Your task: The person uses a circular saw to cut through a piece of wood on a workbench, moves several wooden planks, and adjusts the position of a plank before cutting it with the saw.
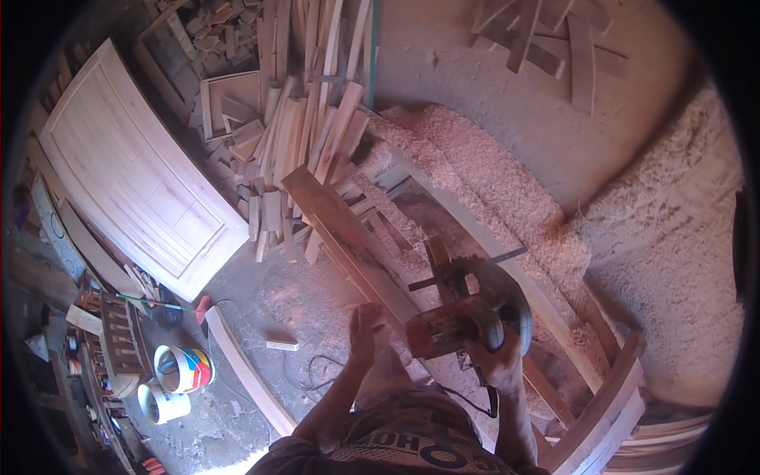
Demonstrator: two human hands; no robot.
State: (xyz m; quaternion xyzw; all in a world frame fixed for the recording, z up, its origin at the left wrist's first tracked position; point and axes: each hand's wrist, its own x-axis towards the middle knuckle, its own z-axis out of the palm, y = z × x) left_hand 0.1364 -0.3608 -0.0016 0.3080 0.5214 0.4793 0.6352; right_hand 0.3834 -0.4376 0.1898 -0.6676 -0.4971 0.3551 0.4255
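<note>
My right hand (497,360) is closed around the rear handle of a circular saw (451,324). The saw has a reddish-brown motor body, a rounded dark guard and a thin bar sticking out crosswise. It sits over the near end of a long wooden board (348,233), which slants away to the far left. By the board's left edge is my left hand (364,328), fingers loosely extended and nothing seen in them. Whether it touches the board is hard to tell. The saw's blade and base are hidden. A dark cord (473,402) loops below the saw.
Heaped shavings (507,174) lie beyond a long beam (483,229). Stacked offcuts (293,142) fill the far middle; a panelled door (142,174) leans at left. Two buckets (184,369), a curved plank (245,368) and a small block (282,345) are at near left. Curved pieces (606,412) lie near right.
</note>
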